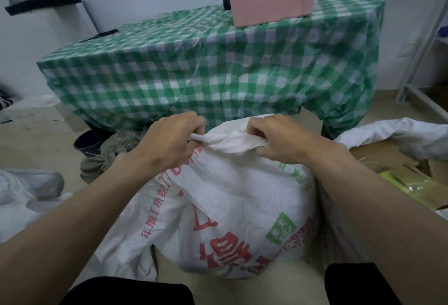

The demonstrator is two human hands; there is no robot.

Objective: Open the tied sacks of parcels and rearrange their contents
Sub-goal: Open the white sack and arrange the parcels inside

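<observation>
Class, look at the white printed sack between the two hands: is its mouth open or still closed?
Closed. The sack has its top bunched into a twisted neck, gripped by the left hand and right hand; no contents show.

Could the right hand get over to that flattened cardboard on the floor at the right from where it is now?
Probably yes. The cardboard lies just right of the right hand, with nothing between them. But that hand, like the left hand, grips the bunched neck of the white sack, so it must let go first.

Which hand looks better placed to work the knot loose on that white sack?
Probably the left hand: its fingers pinch the twisted end of the white sack, while the right hand grips the bunched neck, steadying it.
</observation>
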